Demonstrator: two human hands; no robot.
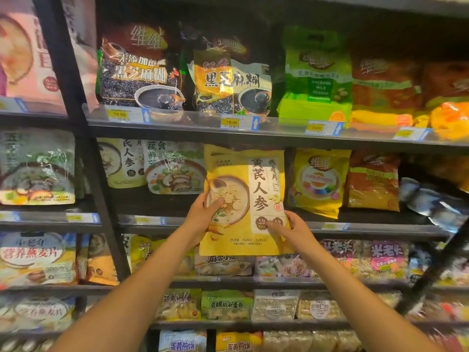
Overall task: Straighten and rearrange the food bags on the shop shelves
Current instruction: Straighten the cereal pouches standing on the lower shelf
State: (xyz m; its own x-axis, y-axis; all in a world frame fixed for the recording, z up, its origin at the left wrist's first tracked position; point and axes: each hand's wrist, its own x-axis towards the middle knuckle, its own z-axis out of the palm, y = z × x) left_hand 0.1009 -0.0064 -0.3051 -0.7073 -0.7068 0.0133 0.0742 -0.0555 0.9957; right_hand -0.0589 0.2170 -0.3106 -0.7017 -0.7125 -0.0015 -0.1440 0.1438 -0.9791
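Observation:
A large yellow oat bag (243,174) with a bowl picture and black characters is held upright in front of the second shelf (355,226). My left hand (200,215) grips its lower left edge, thumb on the front. My right hand (291,228) grips its lower right corner, fingers on the front. The bag's bottom hangs below the shelf lip, its top reaches the underside of the shelf above. To its left stand a vegetable oat bag (175,168) and a pale ginseng oat bag (121,163); to its right, a yellow bag (318,181).
Black sesame bags (142,69) and a green soy milk bag (316,74) fill the top shelf. A black upright post (83,138) divides the shelving on the left. A dark reddish bag (373,182) and a tilted silvery bag (431,201) sit at the right. Lower shelves hold several snack bags.

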